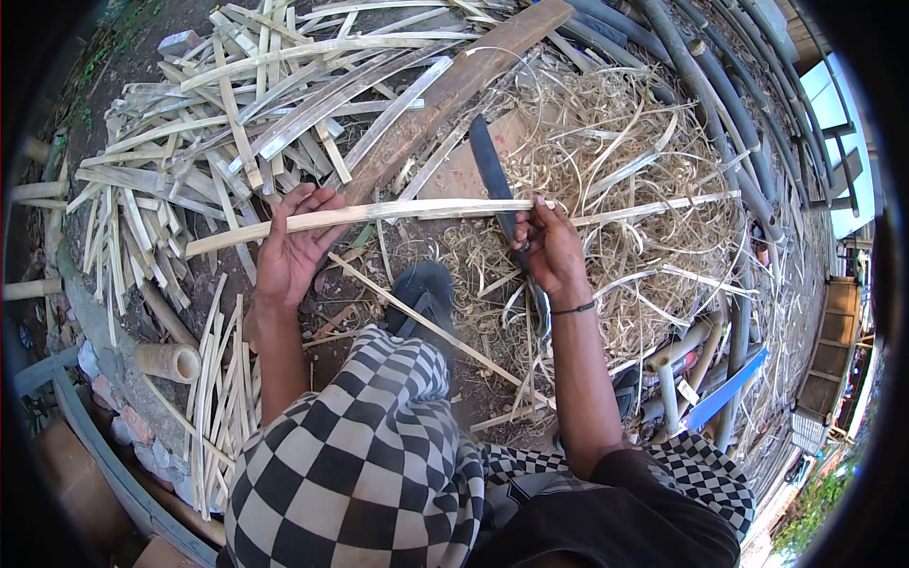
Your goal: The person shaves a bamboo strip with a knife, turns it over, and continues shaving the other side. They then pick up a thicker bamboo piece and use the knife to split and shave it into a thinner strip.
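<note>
A long, pale bamboo strip (417, 209) runs crosswise in front of me. My left hand (295, 248) holds it near its left end, between the thumb and half-curled fingers. At the other end, my right hand (551, 251) pinches the strip with thumb and forefinger. The lower fingers of that hand are closed around a dark machete (490, 166), whose blade points away from me and passes beneath the strip. A sandalled foot (423, 293) stands below, with a thin bamboo strip (440, 331) slanting across it.
Split bamboo strips (204, 142) lie heaped at the upper left, near a wooden beam (454, 80). Curled shavings (634, 142) cover the ground on the right. A blue-bladed saw (724, 390) lies at the lower right. More thin strips (220, 388) and a bamboo tube (169, 362) lie at left.
</note>
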`<state>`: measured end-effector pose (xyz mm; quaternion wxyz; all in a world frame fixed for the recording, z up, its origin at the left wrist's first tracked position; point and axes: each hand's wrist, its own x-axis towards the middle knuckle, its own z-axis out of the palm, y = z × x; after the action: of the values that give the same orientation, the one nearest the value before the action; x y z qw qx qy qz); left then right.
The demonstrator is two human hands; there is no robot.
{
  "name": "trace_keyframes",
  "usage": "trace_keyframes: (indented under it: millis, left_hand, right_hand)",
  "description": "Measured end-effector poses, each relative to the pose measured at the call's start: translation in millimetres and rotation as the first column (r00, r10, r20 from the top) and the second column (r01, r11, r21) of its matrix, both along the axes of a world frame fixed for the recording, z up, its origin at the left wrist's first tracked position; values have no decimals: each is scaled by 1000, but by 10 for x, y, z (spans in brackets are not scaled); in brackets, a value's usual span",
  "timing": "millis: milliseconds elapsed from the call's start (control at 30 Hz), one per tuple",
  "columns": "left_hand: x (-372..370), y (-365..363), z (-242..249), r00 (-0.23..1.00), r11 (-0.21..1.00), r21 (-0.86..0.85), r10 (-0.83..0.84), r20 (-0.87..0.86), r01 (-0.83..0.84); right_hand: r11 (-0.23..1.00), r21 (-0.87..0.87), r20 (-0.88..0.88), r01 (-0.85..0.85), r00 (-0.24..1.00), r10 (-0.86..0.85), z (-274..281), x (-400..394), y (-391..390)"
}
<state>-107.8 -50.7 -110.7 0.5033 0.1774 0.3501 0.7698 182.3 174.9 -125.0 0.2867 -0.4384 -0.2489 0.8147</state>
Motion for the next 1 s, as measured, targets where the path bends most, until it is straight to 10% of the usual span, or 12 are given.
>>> trace_keyframes:
  millis: [167, 233, 367, 433, 467, 533, 667, 900, 1000]
  left_hand:
    - [62, -278, 36, 916, 844, -366, -395, 71, 392]
    - [104, -348, 316, 504, 495, -557, -850, -152, 667]
    - [453, -8, 474, 714, 849, -494, -462, -526, 185]
    - [497, 386, 387, -221, 934, -183, -257, -941, -307]
    - [445, 494, 276, -219, 934, -184, -257, -941, -307]
    - [407, 664, 23, 72, 678, -735, -733, -677, -7]
    - [548, 592, -176, 60, 860, -501, -497, -866, -102]
    - [835, 573, -528, -32, 767, -538, -584, -811, -350]
    - [948, 557, -610, -17, 737, -560, -610, -792, -378]
  right_hand:
    - [997, 67, 6, -24, 1000, 23, -29, 111, 166]
    - [978, 165, 90, -127, 990, 113, -24, 110, 208]
    - [971, 167, 77, -169, 984, 158, -95, 0, 303]
    - [961, 184, 89, -207, 977, 194, -190, -82, 373]
    - [949, 196, 134, -248, 965, 224, -213, -121, 386]
    - [925, 216, 254, -314, 932, 258, -230, -134, 395]
    - [562, 407, 869, -720, 494, 3, -299, 94, 240]
    - [284, 376, 911, -882, 297, -284, -334, 276, -252]
    - [319, 234, 972, -918, 211, -105, -267, 283, -170]
